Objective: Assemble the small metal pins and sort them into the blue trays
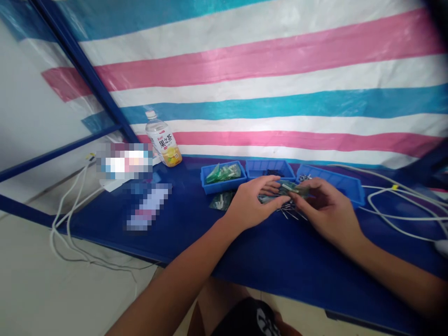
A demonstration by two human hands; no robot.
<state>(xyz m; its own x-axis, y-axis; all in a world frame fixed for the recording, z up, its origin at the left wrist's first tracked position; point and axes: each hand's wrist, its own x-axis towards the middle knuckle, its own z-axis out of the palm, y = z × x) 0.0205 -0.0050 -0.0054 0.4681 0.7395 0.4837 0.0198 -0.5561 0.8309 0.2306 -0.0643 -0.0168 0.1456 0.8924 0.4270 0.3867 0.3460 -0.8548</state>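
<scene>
Both hands meet over the blue table [266,252]. My right hand [327,210] pinches a small green circuit board [292,188] by its right end. My left hand [254,200] is curled with its fingertips against the board's left end. Thin metal pins [289,211] lie loose on the table just under the hands. A small green board piece [221,200] lies left of my left hand.
Three blue bins stand behind the hands: the left bin [210,185] holds green boards, then a middle bin [269,167] and a right bin [338,182]. A drink bottle [163,139] stands at the back left. White cables [395,205] trail on the right; others [70,205] hang off the left.
</scene>
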